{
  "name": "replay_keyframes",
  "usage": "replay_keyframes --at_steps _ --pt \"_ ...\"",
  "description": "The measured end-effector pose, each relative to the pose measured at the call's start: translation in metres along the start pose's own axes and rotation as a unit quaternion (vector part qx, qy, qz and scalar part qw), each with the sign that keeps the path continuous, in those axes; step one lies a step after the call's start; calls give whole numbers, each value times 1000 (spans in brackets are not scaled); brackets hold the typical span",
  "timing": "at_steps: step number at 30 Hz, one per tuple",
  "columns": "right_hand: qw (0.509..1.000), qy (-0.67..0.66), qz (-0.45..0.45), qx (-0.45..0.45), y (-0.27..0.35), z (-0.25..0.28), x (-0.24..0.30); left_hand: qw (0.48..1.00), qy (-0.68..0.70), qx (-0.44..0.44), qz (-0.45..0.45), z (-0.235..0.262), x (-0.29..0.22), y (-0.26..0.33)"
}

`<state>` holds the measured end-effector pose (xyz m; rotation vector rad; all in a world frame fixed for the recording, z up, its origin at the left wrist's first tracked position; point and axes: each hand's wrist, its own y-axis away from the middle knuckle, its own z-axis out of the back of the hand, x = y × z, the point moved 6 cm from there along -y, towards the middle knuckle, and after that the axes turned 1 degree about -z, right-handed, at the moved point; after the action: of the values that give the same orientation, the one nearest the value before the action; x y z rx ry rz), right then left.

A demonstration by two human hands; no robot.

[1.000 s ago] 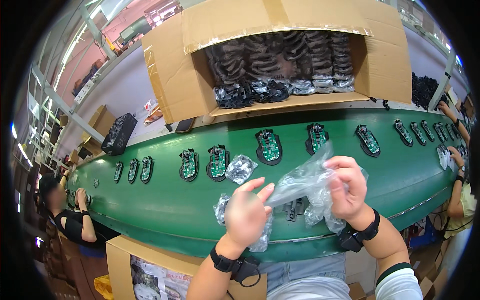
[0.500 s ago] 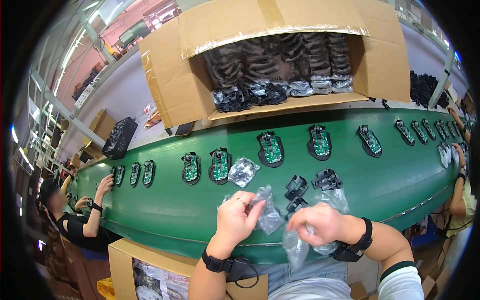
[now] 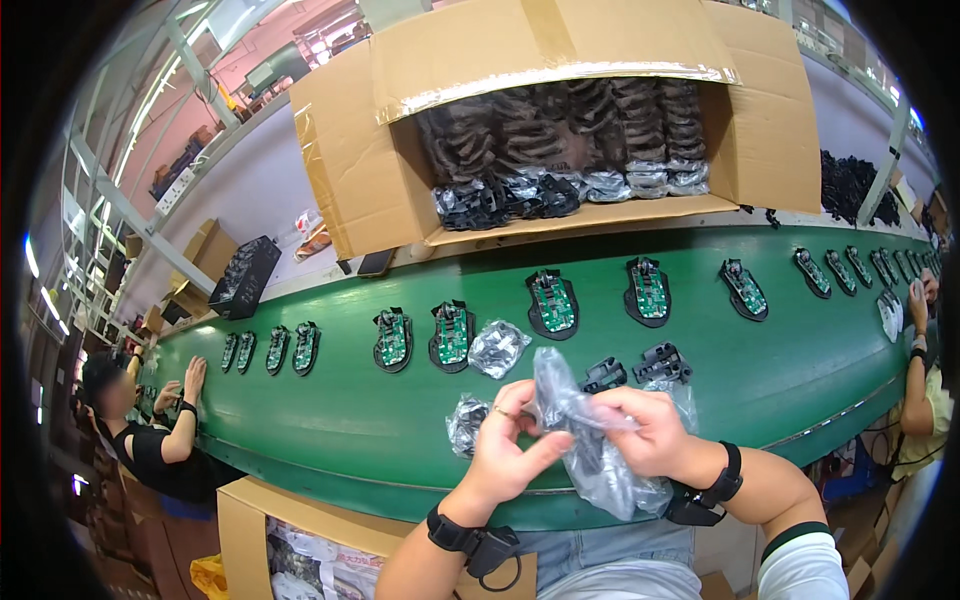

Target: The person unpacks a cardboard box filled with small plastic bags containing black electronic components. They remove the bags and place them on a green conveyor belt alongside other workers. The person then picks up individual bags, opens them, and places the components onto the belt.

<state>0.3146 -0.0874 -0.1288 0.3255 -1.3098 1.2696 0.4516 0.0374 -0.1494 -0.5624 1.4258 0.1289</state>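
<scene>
Both hands' fingers clamped on clear plastic bag (image 3: 590,440): left hand (image 3: 512,445), right hand (image 3: 655,430), above green belt (image 3: 330,430).

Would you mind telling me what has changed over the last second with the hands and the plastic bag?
Both hands, left and right, dropped from above the belt toward the body, then drew together on the clear plastic bag, which now hangs between them. The circuit boards drifted along the green conveyor belt. The cardboard box stayed put.

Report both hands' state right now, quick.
Left hand: closed, pinching the top of the clear plastic bag.
Right hand: closed on the same bag, gripping its middle; a dark part shows inside.
</scene>
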Motion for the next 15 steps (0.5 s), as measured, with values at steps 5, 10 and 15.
replay_keyframes --at_steps 5,10,15 --pt "998 -39 1 -55 -2 5 -2 951 265 50 148 -15 8 7" --pt "998 -36 13 -44 -4 2 -9 982 108 -127 92 5 6 9" --pt "999 -40 -35 -8 -3 1 -10 971 45 -233 13 46 -3 10"
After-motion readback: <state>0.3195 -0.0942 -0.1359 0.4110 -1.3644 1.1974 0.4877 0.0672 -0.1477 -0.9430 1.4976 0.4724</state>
